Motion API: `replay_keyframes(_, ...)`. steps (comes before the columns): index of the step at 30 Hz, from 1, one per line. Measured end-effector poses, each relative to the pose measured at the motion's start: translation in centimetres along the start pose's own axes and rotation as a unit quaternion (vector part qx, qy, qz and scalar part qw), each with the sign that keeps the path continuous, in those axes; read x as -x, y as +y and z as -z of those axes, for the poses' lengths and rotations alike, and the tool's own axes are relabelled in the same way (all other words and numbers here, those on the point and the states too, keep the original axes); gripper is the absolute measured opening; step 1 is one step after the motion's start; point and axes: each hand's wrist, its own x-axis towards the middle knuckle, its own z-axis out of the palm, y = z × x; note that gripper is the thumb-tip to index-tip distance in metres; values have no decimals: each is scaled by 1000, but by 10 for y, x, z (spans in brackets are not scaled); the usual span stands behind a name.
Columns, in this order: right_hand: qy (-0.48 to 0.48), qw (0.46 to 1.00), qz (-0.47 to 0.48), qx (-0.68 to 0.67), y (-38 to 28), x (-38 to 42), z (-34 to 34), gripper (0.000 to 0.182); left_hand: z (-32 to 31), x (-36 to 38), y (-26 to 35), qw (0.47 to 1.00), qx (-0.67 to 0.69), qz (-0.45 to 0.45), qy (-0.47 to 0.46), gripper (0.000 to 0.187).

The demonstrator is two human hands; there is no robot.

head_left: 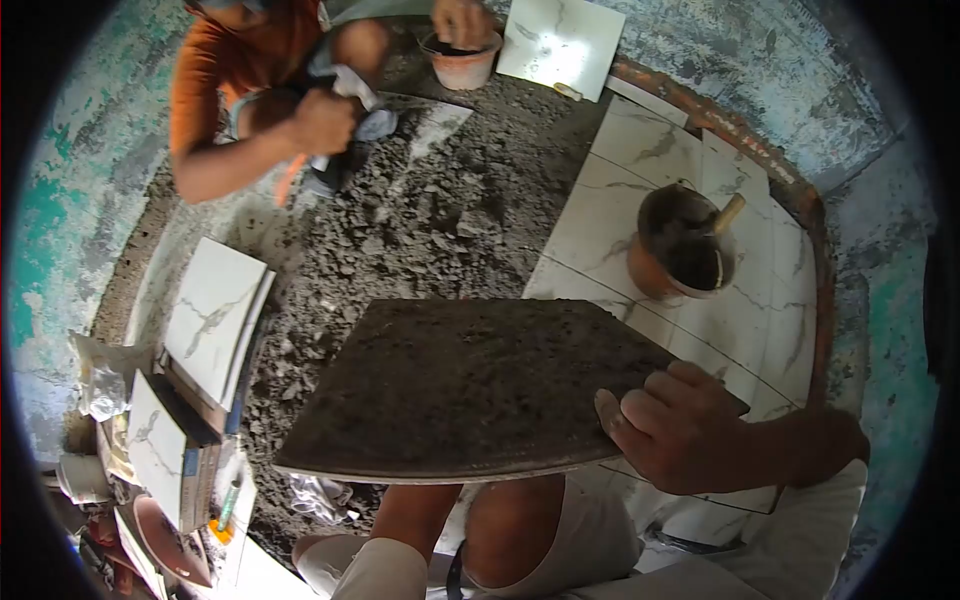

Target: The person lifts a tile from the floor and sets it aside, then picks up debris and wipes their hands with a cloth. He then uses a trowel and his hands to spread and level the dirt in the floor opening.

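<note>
A large tile (pixel 480 390) is held over my lap, its upper face coated with dark grey mortar. My right hand (pixel 680 425) grips its right edge, the thumb on the coated face and the fingers curled. My left forearm reaches up beneath the near edge, and the tile hides that hand. Right of the tile, an orange-brown bucket (pixel 655 265) with dark mortar and a wooden-handled tool (pixel 730 214) stands on laid white marbled tiles (pixel 590 215).
Rough grey rubble (pixel 430 220) covers the floor ahead. A co-worker (pixel 240 90) crouches at the upper left, one hand in a small bucket (pixel 465 70). A white tile (pixel 560 45) leans at the back. Tile stacks (pixel 215 315) and a tool with a green handle (pixel 229 503) lie left.
</note>
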Motion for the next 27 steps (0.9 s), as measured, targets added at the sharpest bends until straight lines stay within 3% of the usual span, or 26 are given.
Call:
replay_keyframes(10, -69, 995, -61, 41, 6, 58, -28, 20, 13, -15, -52, 995, 35, 81, 47, 85)
replay_keyframes(12, -80, 992, -88, 39, 7, 67, -34, 30, 14, -23, -55, 994, 34, 87, 54, 84)
replay_keyframes(18, -102, 980, -173, -2, 5, 88, -50, 40, 9, -55, -62, 991, 26, 112, 65, 81)
replay_keyframes(27, -124, 960, -247, -35, -36, 129, -85, 48, 8, -55, -100, 981, 18, 174, 90, 76)
